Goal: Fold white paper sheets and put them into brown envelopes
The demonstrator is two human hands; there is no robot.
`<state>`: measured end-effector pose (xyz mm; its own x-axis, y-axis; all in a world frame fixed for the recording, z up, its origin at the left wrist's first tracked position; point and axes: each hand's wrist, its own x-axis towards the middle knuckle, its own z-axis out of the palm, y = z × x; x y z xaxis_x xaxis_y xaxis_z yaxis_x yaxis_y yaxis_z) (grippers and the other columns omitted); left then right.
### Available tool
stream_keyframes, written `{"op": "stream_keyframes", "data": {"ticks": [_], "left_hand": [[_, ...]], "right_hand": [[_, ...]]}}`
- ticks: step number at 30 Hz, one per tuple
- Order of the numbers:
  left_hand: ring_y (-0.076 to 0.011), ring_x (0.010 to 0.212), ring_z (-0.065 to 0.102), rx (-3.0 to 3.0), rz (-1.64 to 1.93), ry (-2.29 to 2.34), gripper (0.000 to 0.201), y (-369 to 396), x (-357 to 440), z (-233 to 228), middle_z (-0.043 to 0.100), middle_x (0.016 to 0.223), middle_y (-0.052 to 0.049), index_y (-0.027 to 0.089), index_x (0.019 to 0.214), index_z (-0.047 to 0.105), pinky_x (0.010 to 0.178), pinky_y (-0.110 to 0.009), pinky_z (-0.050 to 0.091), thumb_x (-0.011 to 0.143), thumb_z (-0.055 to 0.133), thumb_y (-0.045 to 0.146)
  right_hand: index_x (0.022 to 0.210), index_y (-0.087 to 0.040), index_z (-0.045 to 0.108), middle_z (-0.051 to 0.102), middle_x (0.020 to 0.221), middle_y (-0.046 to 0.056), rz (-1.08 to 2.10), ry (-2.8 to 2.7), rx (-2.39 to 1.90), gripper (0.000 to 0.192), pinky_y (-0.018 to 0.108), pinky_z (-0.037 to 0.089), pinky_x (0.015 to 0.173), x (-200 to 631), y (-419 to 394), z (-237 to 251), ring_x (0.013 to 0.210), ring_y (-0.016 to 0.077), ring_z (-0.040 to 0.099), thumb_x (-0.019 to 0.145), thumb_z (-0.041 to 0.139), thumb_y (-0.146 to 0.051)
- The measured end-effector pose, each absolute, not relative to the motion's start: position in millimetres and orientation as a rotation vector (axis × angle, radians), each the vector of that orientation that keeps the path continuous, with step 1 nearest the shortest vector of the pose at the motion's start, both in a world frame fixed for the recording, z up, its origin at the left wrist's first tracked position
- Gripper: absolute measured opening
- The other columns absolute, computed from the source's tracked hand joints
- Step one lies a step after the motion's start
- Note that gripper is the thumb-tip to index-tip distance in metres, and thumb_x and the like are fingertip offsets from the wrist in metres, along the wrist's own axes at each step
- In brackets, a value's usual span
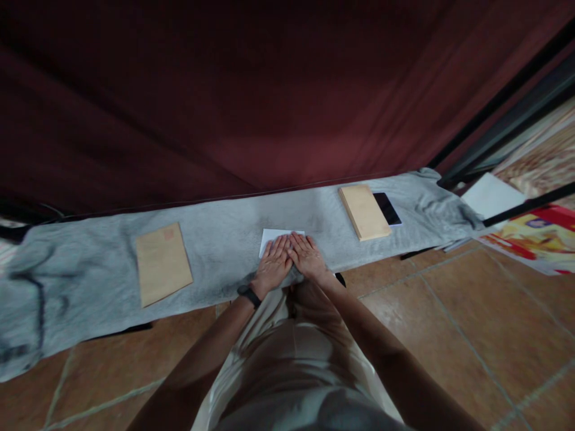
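Note:
A white sheet of paper [268, 236] lies at the middle of the cloth-covered bench, partly hidden under both hands. My left hand [274, 261], with a dark band on the wrist, rests flat on it, fingers stretched out. Beside it and touching it, my right hand [306, 256] also lies flat with straight fingers over the paper. To the left sits a brown envelope [164, 263] with reddish print near its top corner. On the right is a stack of brown envelopes [365, 211].
A dark phone [387, 208] lies against the right side of the envelope stack. Grey cloth [224, 239] covers the narrow bench. Behind it hangs a dark red curtain [287, 120]. A colourful printed box or poster [539, 236] stands at the far right, above the tiled floor [431, 323].

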<state>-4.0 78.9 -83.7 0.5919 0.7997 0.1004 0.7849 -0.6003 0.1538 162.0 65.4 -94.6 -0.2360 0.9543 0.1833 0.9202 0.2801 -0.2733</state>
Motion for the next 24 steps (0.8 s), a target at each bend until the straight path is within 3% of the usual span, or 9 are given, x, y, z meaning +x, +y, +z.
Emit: {"op": "stream_keyframes", "data": {"ticks": [6,13,19,24], "left_hand": [[-0.0247,0.157,0.022,2.674,0.317,1.403,0.061,76,-18,-84,0.031,0.166,-0.016,0.005,0.158,0.033,0.129,-0.046,0.018,0.104,0.029,0.033],[-0.0262,0.155,0.029,2.586,0.395,1.532,0.062,80,-36,-88,0.035,0.164,-0.017,0.009,0.159,0.032,0.127,-0.049,0.024,0.102,0.032,0.035],[-0.0296,0.155,0.028,2.542,0.397,1.635,0.064,80,-49,-93,0.036,0.163,-0.021,0.002,0.155,0.037,0.126,-0.050,0.025,0.102,0.030,0.037],[-0.0314,0.150,0.039,2.369,0.508,1.686,0.059,87,-51,-94,0.044,0.159,-0.019,0.010,0.151,0.045,0.123,-0.052,0.032,0.099,0.039,0.038]], "right_hand": [[0.156,-0.012,0.042,0.039,0.163,0.012,0.123,-2.218,-1.741,0.054,0.050,0.025,0.125,172,62,-96,0.150,0.0281,0.037,0.107,0.037,-0.037],[0.156,-0.012,0.041,0.041,0.161,0.013,0.115,-2.157,-1.779,0.056,0.050,0.025,0.125,179,59,-99,0.149,0.0284,0.040,0.107,0.038,-0.040],[0.156,-0.012,0.042,0.042,0.160,0.015,0.078,-2.106,-1.818,0.056,0.051,0.024,0.124,189,52,-101,0.148,0.0295,0.041,0.107,0.038,-0.038],[0.156,-0.012,0.041,0.044,0.159,0.016,0.072,-2.083,-1.837,0.057,0.052,0.025,0.124,193,49,-101,0.148,0.0305,0.040,0.107,0.037,-0.039]]}}
